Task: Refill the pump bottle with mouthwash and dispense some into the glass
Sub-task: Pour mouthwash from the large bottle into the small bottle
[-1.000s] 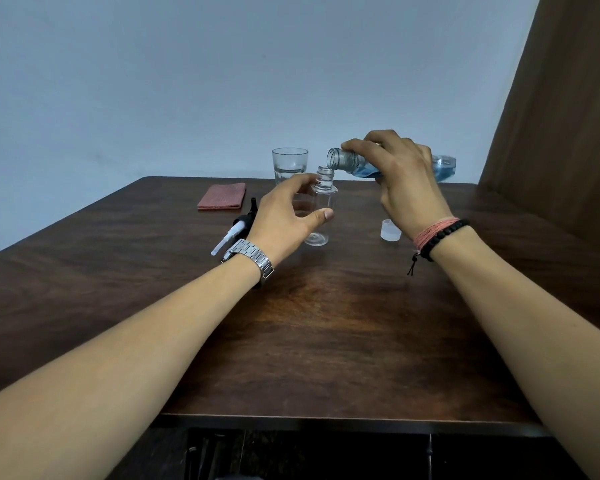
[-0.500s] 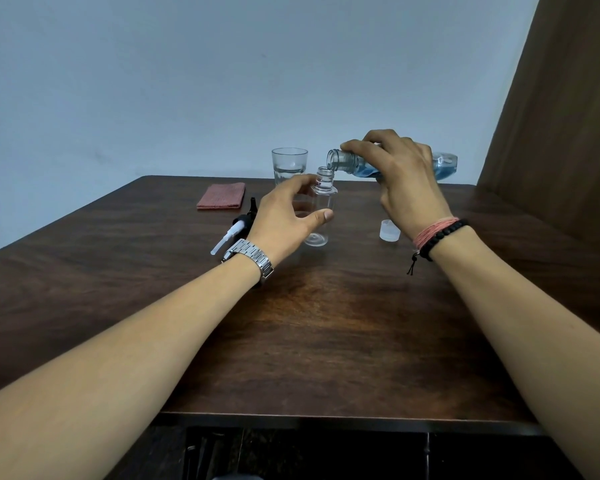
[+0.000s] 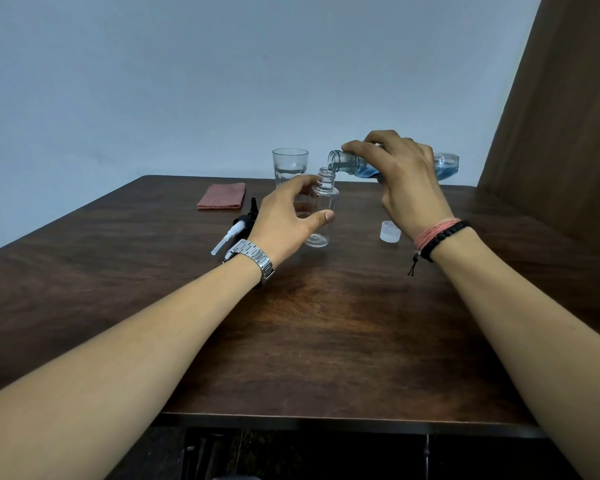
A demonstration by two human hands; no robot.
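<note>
Blue mouthwash sits low in the tipped bottle (image 3: 445, 166) gripped by the right hand (image 3: 406, 181), its mouth just above the neck of the empty pump bottle (image 3: 323, 206) that the left hand (image 3: 284, 220) grips upright on the table (image 3: 326, 323), glass (image 3: 289, 166) behind.
</note>
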